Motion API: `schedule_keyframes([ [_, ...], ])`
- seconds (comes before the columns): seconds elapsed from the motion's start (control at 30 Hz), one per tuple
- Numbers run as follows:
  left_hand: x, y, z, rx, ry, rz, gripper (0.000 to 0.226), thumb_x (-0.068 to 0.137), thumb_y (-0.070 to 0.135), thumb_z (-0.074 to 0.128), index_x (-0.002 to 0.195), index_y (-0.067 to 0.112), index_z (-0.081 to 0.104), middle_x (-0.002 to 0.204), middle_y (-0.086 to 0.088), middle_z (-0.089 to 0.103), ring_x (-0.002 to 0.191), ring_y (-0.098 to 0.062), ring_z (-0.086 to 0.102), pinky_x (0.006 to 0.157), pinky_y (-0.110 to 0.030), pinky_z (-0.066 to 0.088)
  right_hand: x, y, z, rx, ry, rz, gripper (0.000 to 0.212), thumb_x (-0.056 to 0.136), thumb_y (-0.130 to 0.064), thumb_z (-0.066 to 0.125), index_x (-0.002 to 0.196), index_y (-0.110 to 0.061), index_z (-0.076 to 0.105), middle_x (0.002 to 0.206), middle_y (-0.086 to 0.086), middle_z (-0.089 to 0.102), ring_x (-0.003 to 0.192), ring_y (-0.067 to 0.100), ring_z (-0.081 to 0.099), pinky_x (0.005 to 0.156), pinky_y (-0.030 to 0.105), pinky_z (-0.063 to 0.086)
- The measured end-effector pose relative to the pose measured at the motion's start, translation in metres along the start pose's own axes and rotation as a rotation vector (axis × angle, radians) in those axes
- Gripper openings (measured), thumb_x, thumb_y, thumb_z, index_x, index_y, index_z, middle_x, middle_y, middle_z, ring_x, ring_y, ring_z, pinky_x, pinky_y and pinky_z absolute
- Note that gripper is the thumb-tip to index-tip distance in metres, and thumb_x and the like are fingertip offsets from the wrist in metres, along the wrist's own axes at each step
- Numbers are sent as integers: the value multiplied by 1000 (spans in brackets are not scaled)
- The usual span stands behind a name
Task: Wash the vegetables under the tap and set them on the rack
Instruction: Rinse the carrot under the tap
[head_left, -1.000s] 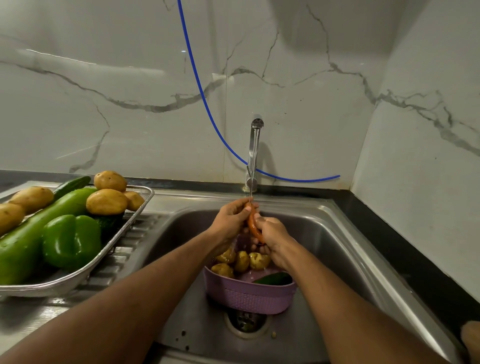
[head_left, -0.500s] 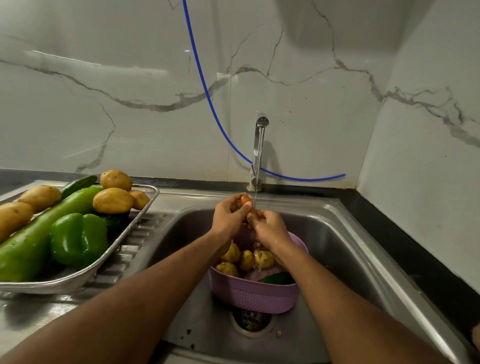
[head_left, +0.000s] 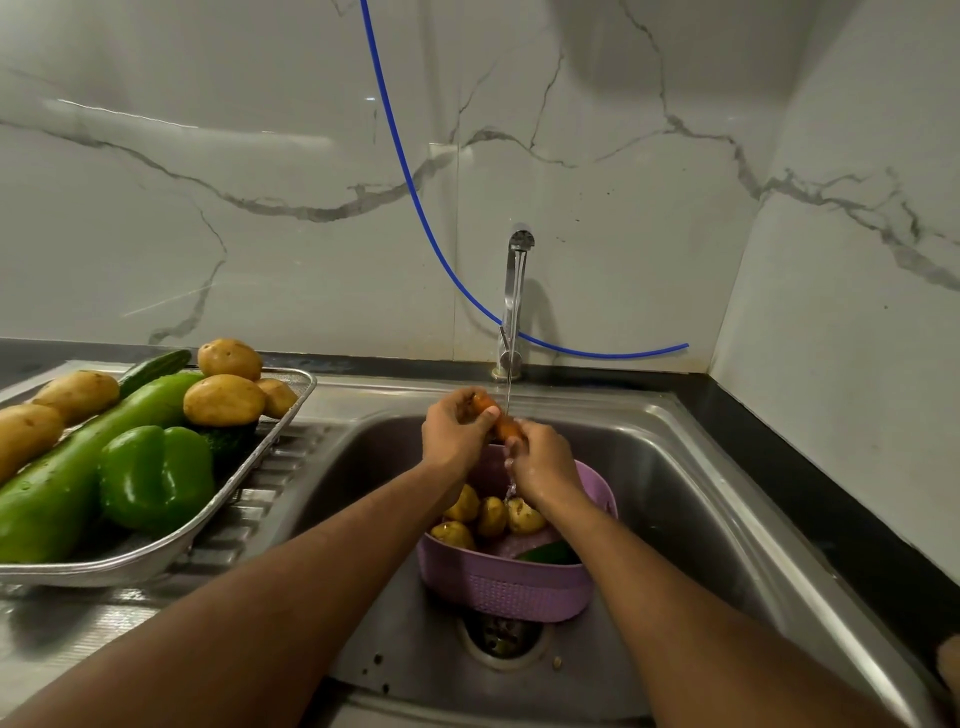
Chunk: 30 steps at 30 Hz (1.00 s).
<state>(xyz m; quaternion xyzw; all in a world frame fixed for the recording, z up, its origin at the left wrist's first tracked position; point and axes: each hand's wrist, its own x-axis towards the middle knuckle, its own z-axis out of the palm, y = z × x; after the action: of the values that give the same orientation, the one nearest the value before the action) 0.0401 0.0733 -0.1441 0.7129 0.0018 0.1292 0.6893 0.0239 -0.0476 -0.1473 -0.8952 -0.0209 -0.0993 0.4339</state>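
Both hands hold an orange carrot (head_left: 506, 427) under a thin stream from the steel tap (head_left: 515, 301), over the sink. My left hand (head_left: 457, 434) grips its upper end and my right hand (head_left: 543, 465) wraps its lower end, hiding most of it. Below them a purple basket (head_left: 506, 590) stands in the sink with several small potatoes (head_left: 491, 515) and a dark green vegetable (head_left: 550, 553). On the left drainboard a mesh rack (head_left: 156, 558) carries potatoes (head_left: 223, 400), a long pale green gourd (head_left: 67, 473), a green bell pepper (head_left: 156, 475) and a cucumber (head_left: 156, 366).
The steel sink (head_left: 691, 499) has an open drain (head_left: 501, 636) just in front of the basket. A blue hose (head_left: 415, 192) hangs down the marble wall behind the tap. A dark counter strip (head_left: 810, 499) runs along the right wall.
The carrot has turned in my hands, from hanging down between them to lying aslant with its upper end in my left hand. Both hands stay under the running water.
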Motion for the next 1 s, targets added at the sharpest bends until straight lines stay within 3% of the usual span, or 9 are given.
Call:
schedule_keyframes([
  [0.13,0,-1,-10,53,-93,-234,19,103,23,58,120,15,60,113,-14,70,96,-27,74,85,-46,63,3,2,-12,185,100,25,16,99,-20,66,114,-14,67,87,3,71,60,7,69,52,17,53],
  [0.23,-9,4,-16,147,-204,-385,34,104,36,46,112,9,65,100,-14,71,83,-25,69,79,-40,60,8,-1,-15,287,98,47,21,98,-26,69,111,-11,63,84,6,72,55,7,68,48,18,52],
  [0.37,-12,4,-12,152,-252,-344,46,107,40,40,92,9,71,86,-12,73,81,-21,67,85,-39,54,12,-9,-9,385,-6,123,32,105,-28,57,135,-16,59,112,9,70,95,20,72,78,36,64],
  [0.43,-10,2,-10,156,-271,-282,50,108,40,39,78,13,67,69,-3,67,72,-17,63,85,-41,52,13,-11,-6,414,-23,152,33,107,-30,53,136,-16,61,112,10,72,99,24,72,90,45,62],
  [0.57,-16,0,-4,95,-313,-133,35,111,34,34,112,13,63,86,-5,67,77,-17,65,68,-27,51,4,-16,-5,509,-49,231,29,110,-30,43,124,-15,64,76,10,64,52,17,60,52,31,54],
  [0.63,-20,-1,1,94,-301,-56,29,112,32,35,122,19,59,105,-5,67,96,-17,66,74,-23,53,0,-18,-2,566,-54,282,35,112,-32,36,140,-23,55,90,15,64,55,17,58,45,29,49],
  [0.73,-18,-6,6,62,-271,-4,32,110,30,40,137,22,57,117,4,67,107,-7,64,87,-21,53,-15,-29,0,752,-60,336,38,111,-34,36,146,-28,50,127,18,63,90,21,62,73,34,56],
  [0.83,-10,-5,9,-21,-178,10,33,109,27,45,141,26,55,115,8,68,105,-1,64,87,-20,53,-22,-35,9,749,-100,334,37,110,-35,37,143,-29,53,132,13,64,117,24,61,108,49,49],
  [1.0,-13,0,7,-49,-238,-68,26,109,25,45,127,22,64,83,6,69,70,-1,66,60,-15,51,-25,-36,7,770,-65,414,40,106,-48,37,117,-21,64,115,15,69,107,23,65,103,48,53],
])
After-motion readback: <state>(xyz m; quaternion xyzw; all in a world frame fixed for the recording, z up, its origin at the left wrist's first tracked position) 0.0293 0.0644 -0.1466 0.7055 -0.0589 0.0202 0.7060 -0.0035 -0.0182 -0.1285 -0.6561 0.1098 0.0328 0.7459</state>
